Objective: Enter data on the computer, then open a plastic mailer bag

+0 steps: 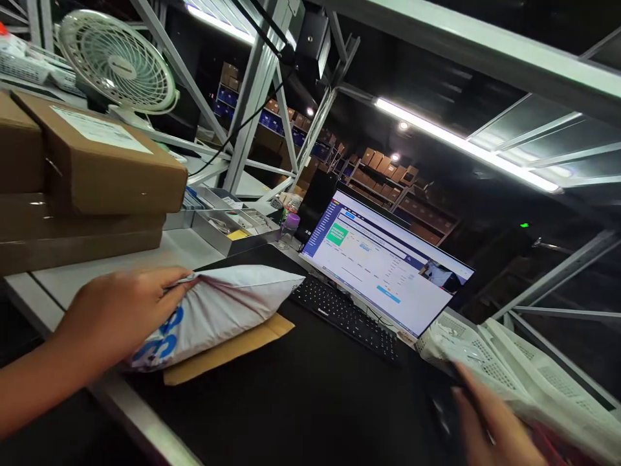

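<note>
My left hand [129,301] pinches the gathered edge of a white plastic mailer bag [237,294] with blue lettering. The bag is tilted up over a flat brown cardboard piece [233,349], which rests on the black desk mat [310,401]. At the lower right, my right hand [490,414] is smeared by motion, its fingers curled around something dark. A black, shiny shape [441,414] shows beside those fingers; blur hides its kind. Beyond the bag lies a black keyboard [344,317], in front of a lit monitor [383,259].
Brown boxes [111,162] are stacked at the left, with a white fan [119,61] behind them. A grey divided tray [233,226] and a purple-capped bottle [290,228] stand left of the monitor. White perforated baskets [528,362] line the right side. Metal frame posts [257,84] rise behind.
</note>
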The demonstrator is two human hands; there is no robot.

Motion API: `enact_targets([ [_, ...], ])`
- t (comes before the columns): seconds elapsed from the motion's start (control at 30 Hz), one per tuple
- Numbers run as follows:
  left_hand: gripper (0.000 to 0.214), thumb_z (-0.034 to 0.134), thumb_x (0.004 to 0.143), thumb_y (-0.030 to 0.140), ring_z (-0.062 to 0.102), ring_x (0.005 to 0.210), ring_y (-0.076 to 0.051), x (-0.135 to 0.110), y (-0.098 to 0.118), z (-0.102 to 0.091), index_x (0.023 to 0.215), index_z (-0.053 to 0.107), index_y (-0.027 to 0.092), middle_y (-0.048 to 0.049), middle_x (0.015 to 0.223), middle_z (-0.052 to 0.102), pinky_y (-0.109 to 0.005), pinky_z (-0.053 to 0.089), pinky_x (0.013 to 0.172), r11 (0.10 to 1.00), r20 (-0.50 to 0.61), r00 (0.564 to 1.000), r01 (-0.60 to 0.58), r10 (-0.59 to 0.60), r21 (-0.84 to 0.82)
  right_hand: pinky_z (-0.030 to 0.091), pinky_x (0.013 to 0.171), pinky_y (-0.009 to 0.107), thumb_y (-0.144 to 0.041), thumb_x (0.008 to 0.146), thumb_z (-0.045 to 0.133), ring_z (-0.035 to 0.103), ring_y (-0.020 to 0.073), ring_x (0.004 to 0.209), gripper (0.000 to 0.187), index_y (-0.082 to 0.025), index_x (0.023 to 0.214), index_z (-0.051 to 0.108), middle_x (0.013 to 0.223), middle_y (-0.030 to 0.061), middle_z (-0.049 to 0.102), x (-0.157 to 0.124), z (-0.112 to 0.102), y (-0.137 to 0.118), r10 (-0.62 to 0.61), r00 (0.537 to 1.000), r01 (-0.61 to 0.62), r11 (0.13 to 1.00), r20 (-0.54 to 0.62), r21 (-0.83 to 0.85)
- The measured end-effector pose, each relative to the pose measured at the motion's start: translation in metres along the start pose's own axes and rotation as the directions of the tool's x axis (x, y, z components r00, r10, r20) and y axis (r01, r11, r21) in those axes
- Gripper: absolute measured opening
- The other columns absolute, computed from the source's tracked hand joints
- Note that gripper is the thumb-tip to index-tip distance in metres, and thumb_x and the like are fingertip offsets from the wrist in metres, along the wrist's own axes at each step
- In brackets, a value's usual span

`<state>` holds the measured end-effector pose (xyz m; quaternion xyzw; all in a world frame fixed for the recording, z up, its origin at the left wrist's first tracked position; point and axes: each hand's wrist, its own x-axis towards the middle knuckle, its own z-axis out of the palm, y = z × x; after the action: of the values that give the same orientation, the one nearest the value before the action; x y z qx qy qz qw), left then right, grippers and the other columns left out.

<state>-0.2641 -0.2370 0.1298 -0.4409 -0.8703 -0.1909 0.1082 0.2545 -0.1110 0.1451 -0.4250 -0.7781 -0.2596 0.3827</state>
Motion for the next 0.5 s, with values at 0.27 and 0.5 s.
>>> enact_targets([
  [0.27,0.058,0.027,0.099,0.051,0.076,0.099,-0.029,-0.021,0.009,-0.007,0.120,0.074,0.026,-0.0065,0.111,0.083,-0.038,0.049,0.082,0.991,0.057,0.995,-0.071,0.078,-0.113,0.045,0.054,0.032,-0.015,0.098,0.054,0.061,0.0189,0.067,0.050,-0.020,0.148,0.055,0.088,0.0080,0.070,0.047,0.066,-0.216,-0.681,0.731,0.633,0.702,0.048,0.325],
  [0.5,0.057,0.036,0.091,0.056,0.077,0.103,-0.024,-0.041,-0.003,0.017,0.109,0.081,0.026,-0.0034,0.111,0.084,-0.035,0.057,0.094,0.913,-0.025,0.983,-0.177,0.180,-0.368,0.041,0.055,0.032,-0.013,0.097,0.053,0.056,0.0201,0.069,0.043,-0.016,0.140,0.057,0.081,0.0058,0.064,0.054,0.096,-0.205,-0.740,0.655,0.712,0.672,0.151,0.202],
])
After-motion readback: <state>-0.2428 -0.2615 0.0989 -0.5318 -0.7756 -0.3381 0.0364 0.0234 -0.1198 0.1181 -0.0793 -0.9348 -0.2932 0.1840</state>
